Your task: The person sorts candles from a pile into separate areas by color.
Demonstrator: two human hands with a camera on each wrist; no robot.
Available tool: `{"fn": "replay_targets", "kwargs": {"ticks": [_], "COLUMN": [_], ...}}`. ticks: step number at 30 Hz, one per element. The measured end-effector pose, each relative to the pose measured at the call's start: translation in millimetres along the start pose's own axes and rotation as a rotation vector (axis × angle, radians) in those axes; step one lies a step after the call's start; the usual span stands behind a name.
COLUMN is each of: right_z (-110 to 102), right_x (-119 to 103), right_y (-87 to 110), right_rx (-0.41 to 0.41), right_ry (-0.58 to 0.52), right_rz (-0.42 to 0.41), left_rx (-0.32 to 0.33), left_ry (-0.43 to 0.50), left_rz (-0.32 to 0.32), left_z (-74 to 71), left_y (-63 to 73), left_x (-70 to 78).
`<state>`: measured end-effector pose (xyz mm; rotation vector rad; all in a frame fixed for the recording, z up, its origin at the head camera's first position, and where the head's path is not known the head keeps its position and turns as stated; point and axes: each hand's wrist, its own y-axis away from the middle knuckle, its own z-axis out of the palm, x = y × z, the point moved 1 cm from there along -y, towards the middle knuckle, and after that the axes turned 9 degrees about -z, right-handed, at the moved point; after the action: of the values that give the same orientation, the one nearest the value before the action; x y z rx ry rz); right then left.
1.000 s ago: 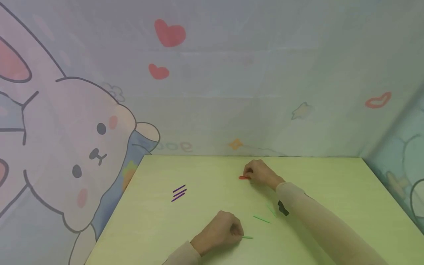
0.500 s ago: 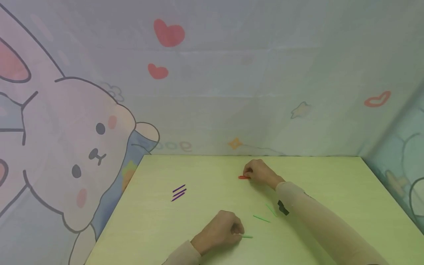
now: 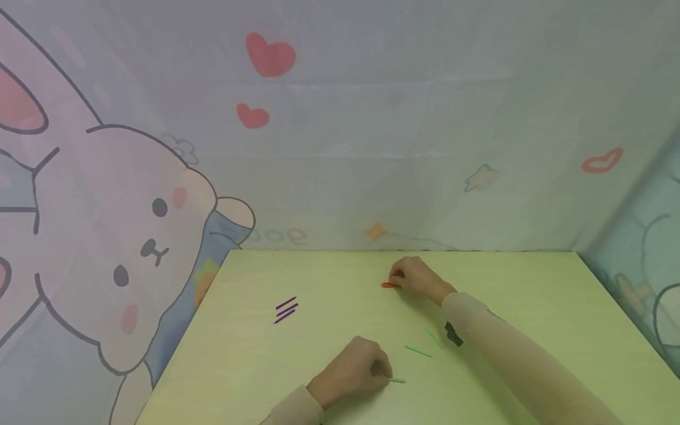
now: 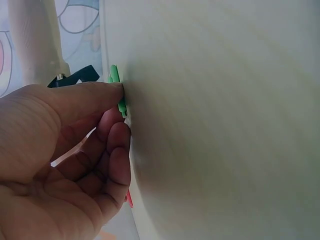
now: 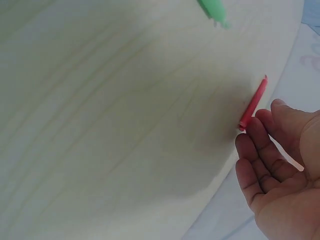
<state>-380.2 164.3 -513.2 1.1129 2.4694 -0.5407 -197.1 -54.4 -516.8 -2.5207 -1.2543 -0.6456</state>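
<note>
My left hand [image 3: 355, 367] pinches a slim green stick [image 3: 397, 381] between thumb and fingertips at the table's near middle. Up close in the left wrist view, this green stick [image 4: 116, 74] has a narrowed end. Farther back, my right hand [image 3: 418, 277] reaches to a red stick [image 3: 388, 285] on the table. Its fingers curve loosely in the right wrist view, fingertips at the near end of the red stick [image 5: 255, 102], with the thumb apart from it. Two more green sticks [image 3: 418, 352] lie between the hands. Several purple sticks [image 3: 285, 310] lie side by side at left.
The light yellow-green table [image 3: 212, 366] ends at a pale printed cloth [image 3: 372, 147] behind it. A large rabbit figure [image 3: 127, 236] is printed on its left part. A black piece [image 3: 454, 334] hangs beneath my right sleeve [image 3: 510, 354], close to one green stick.
Both hands hold nearly the same place and pose throughout. The whole head view shifts very slightly; the sticks stay where they are.
</note>
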Motion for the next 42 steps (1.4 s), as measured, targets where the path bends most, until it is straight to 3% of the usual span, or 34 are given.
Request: {"fn": "replay_targets", "kwargs": {"ticks": [11, 21, 31, 42], "right_z": [-21, -34, -14, 7], "right_x": [-18, -51, -79, -80], "right_y": [11.5, 77.7, 134.9, 147.8], "right_rx": [0.067, 0.092, 0.064, 0.052], "right_ry": [-0.016, -0.083, -0.092, -0.115], "right_rz": [-0.005, 0.014, 0.038, 0.085], "left_rx": [0.009, -0.005, -0.01, -0.006], "left_ry": [0.026, 0.064, 0.079, 0.08], "left_rz": [-0.024, -0.053, -0.079, -0.07], "left_z": [-4.1, -4.7, -4.9, -1.3], "left_y": [-1.6, -3.0, -4.5, -12.5], "left_x": [-6.1, -8.1, -7.7, -11.7]}}
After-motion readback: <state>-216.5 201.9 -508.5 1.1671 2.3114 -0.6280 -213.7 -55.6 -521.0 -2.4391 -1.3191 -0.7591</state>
